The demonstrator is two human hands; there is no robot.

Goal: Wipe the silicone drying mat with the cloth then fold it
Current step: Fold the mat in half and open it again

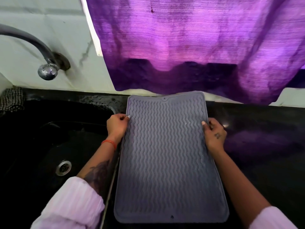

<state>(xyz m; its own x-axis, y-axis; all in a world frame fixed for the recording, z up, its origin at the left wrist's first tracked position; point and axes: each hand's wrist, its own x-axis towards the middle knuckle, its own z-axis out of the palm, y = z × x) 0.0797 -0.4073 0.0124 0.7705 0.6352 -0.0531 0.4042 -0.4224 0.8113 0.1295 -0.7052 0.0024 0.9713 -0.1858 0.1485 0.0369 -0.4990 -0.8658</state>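
Note:
A grey silicone drying mat (pixel 166 156) with wavy ridges lies lengthwise on the black counter, its far end reaching the wall. My left hand (pixel 117 125) grips the mat's left edge near the far end, thumb on top. On the opposite side, my right hand (pixel 214 133) grips the right edge, thumb on the ridges. A checked cloth (pixel 11 100) lies at the far left corner behind the sink, apart from both hands.
A black sink (pixel 49 146) with a metal drain (pixel 63 167) sits left of the mat. A curved tap (pixel 41 60) comes out of the white wall. A purple curtain (pixel 189 47) hangs over the counter's back edge. Black counter (pixel 264 146) extends to the right.

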